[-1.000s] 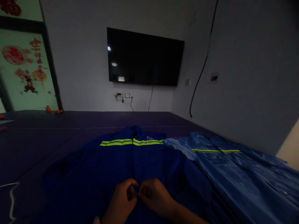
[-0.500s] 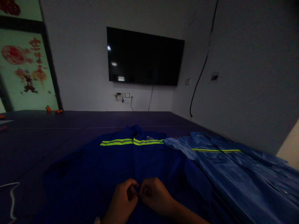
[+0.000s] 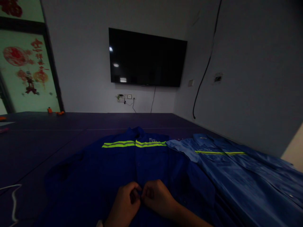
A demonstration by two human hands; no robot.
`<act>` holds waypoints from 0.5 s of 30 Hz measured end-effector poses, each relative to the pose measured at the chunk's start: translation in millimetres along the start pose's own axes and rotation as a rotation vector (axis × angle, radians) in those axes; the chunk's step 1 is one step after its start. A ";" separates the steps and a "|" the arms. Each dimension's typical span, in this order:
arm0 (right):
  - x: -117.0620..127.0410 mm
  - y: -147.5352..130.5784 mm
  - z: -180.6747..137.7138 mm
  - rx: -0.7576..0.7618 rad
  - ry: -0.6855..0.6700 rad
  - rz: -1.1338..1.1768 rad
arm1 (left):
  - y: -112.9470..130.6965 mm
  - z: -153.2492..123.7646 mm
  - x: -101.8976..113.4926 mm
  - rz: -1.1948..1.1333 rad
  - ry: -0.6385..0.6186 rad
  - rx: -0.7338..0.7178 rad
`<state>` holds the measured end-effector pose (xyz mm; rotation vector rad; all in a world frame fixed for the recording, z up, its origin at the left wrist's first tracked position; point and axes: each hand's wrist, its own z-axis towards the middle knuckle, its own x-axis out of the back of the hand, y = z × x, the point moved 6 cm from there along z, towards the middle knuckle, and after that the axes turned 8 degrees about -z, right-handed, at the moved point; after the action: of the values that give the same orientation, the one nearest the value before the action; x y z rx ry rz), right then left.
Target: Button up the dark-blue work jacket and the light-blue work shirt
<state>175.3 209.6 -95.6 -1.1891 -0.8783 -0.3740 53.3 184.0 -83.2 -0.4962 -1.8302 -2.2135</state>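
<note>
I see a dark purple floor mat (image 3: 35,142) underneath everything. A dark blue work jacket with yellow-green reflective stripe (image 3: 99,176) lies flat on it, front up. A lighter blue work jacket (image 3: 236,176) touches its right side. My left hand (image 3: 125,201) and right hand (image 3: 157,198) meet with fingers curled, both pinching the dark jacket's front placket near the hem.

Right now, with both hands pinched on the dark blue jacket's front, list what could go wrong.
1. The room is dim, and the left hand and right hand cover the spot they pinch on the dark blue jacket, so the fingers may slip or join the front edges unevenly.
2. The lighter blue jacket lies close beside it, seemingly touching; a tug on the dark one could drag or wrinkle it.
</note>
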 end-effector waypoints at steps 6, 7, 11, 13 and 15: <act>0.5 -0.5 -0.1 0.012 0.010 -0.032 | 3.6 0.2 0.5 0.079 0.017 -0.019; 0.6 -0.4 -0.2 0.012 0.014 -0.029 | 3.6 0.2 0.3 0.085 0.013 -0.020; 0.0 0.0 0.0 0.014 0.013 -0.007 | 2.2 0.3 0.1 0.077 0.004 -0.039; -0.2 -0.1 0.0 0.023 0.017 -0.009 | 1.0 0.5 0.7 0.090 0.010 -0.059; -0.7 0.0 -0.2 0.030 0.016 -0.021 | 0.2 0.4 0.6 0.103 0.009 -0.090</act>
<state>175.0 209.3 -96.1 -1.1488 -0.8799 -0.3854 52.8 184.4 -82.8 -0.5837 -1.6669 -2.2324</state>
